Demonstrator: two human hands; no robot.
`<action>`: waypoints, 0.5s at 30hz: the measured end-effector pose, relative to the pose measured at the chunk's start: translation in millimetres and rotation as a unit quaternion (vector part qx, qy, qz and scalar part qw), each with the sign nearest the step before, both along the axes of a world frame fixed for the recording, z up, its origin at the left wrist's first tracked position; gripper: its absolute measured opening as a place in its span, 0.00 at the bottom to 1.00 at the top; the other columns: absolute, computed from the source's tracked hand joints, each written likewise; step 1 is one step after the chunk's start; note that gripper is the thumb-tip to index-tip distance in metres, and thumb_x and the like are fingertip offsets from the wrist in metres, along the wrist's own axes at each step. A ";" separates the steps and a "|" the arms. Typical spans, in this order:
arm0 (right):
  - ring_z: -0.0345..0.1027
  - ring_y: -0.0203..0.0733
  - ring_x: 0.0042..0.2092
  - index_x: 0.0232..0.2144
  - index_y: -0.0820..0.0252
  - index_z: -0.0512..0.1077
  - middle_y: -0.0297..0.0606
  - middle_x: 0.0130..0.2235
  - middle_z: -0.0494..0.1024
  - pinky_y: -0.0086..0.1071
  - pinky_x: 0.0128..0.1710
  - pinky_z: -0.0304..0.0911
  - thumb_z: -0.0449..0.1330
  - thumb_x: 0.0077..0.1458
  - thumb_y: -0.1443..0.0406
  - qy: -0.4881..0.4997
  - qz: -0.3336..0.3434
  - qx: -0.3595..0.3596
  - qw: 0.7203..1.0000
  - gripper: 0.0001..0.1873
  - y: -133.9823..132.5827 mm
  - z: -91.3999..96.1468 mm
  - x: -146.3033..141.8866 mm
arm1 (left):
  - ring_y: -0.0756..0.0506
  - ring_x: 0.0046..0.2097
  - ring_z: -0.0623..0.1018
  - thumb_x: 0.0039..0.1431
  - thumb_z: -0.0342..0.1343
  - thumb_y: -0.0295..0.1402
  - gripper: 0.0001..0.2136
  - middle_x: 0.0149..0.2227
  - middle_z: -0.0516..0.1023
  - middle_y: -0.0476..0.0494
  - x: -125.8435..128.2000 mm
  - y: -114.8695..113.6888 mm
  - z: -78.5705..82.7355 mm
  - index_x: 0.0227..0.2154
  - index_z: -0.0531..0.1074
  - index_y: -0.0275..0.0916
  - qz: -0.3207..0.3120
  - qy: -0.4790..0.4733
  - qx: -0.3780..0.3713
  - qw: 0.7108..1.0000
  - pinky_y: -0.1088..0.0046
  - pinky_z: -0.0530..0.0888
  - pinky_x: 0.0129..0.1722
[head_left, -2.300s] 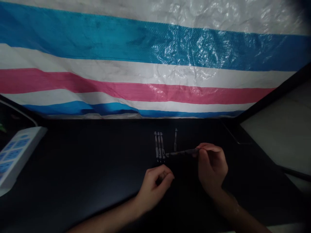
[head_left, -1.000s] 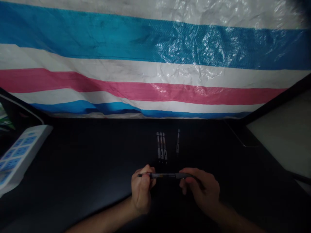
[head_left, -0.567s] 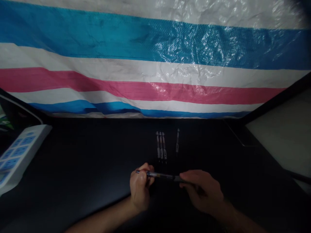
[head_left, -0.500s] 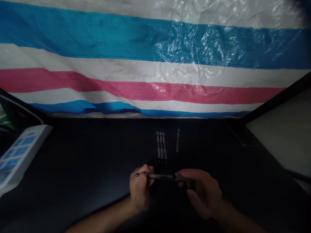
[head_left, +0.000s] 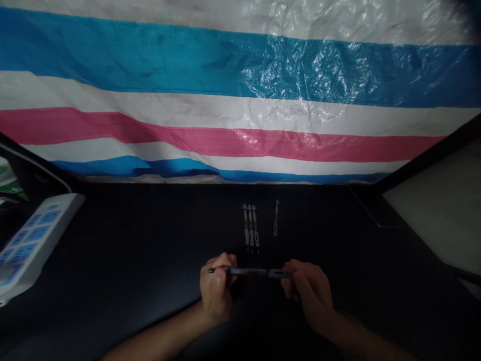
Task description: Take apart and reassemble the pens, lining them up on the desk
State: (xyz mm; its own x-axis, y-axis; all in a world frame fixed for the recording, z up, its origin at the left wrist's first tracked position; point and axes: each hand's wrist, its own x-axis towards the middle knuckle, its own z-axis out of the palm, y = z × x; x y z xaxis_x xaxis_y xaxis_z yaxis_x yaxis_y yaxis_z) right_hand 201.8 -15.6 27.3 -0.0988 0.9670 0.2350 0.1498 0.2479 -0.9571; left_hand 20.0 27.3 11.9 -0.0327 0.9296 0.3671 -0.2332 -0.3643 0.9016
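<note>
Near the front of the dark table I hold a pen (head_left: 250, 272) level between my two hands. My left hand (head_left: 218, 291) is closed around its left part, with the dark end sticking out past the thumb. At the other end my right hand (head_left: 310, 288) pinches the pen's grey section (head_left: 278, 273) between thumb and fingers. A dark line shows between that section and the clear barrel; whether they are joined is hard to tell. Beyond my hands, three similar pens (head_left: 251, 225) lie side by side. A single pen (head_left: 276, 220) lies apart to their right.
A white power strip (head_left: 56, 225) with blue sockets lies on the left side of the black table (head_left: 150, 240). Striped plastic sheeting (head_left: 240, 140) hangs along the back edge. A dark flat rectangular thing (head_left: 376, 208) is at the back right.
My right thumb has moved up and its fingers have closed on the pen's grey section, which now shows more fully. My left hand keeps its hold. The view has shifted slightly.
</note>
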 end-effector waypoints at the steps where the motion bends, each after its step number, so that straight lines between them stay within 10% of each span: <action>1: 0.55 0.33 0.21 0.19 0.59 0.63 0.30 0.19 0.61 0.28 0.22 0.52 0.46 0.67 0.60 0.009 -0.005 -0.008 1.000 0.23 -0.5 0.1 -0.3 | 0.52 0.18 0.57 0.63 0.45 0.48 0.24 0.14 0.53 0.53 0.0 0.0 0.3 0.15 0.57 0.39 -0.001 0.001 0.002 1.000 0.74 0.57 0.19; 15: 0.57 0.36 0.26 0.31 0.56 0.65 0.32 0.27 0.66 0.31 0.26 0.56 0.52 0.63 0.55 0.091 0.002 -0.026 0.995 0.13 0.8 0.7 -2.4 | 0.52 0.19 0.57 0.63 0.46 0.46 0.22 0.16 0.53 0.53 2.7 0.0 -4.4 0.17 0.58 0.39 -0.016 -0.038 -0.018 0.999 0.74 0.57 0.20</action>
